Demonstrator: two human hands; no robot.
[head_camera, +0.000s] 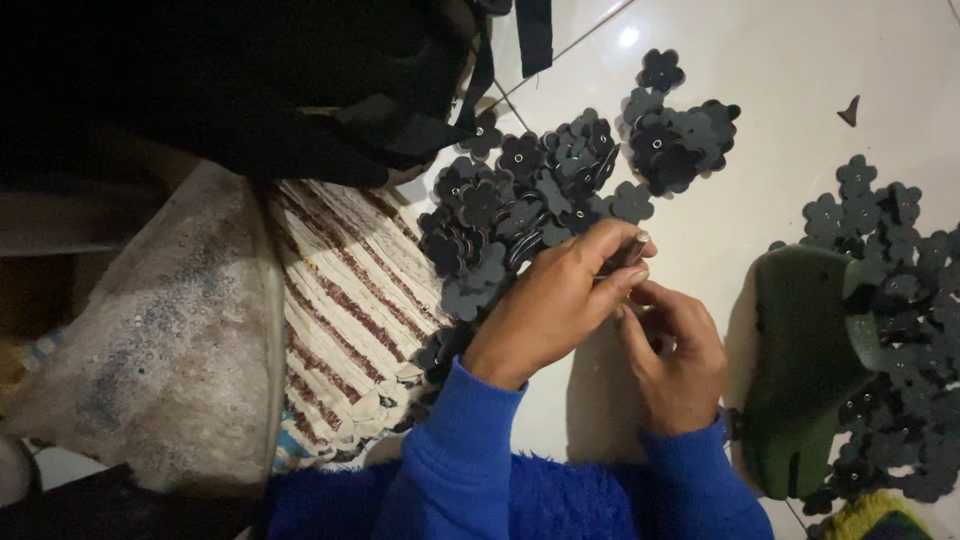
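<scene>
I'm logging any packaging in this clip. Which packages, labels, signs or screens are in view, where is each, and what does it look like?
Translucent plastic bag: left of the striped cloth, slumped and bulging, whitish, with small ring-like bits showing through.
No labels, signs or screens can be made out.

Flower-shaped cutouts (530, 195) at 12 o'clock: dark grey to black, some with a small pale dot at centre. Second heap of same cutouts (900, 300) at 3 o'clock, same dark grey. Floor (770, 110): glossy white tile, thin dark grout line. Sleeves (470, 450) at 6 o'clock: bright blue, fuzzy blue knit between them. Rug (345, 300) at 9 o'clock: cream with dark red-brown stripes. Sack (170, 340): off-white, grey speckled. Dark green object (800, 360) at 4 o'clock. Yellow-green knit bit (880, 515) at 5 o'clock.
</scene>
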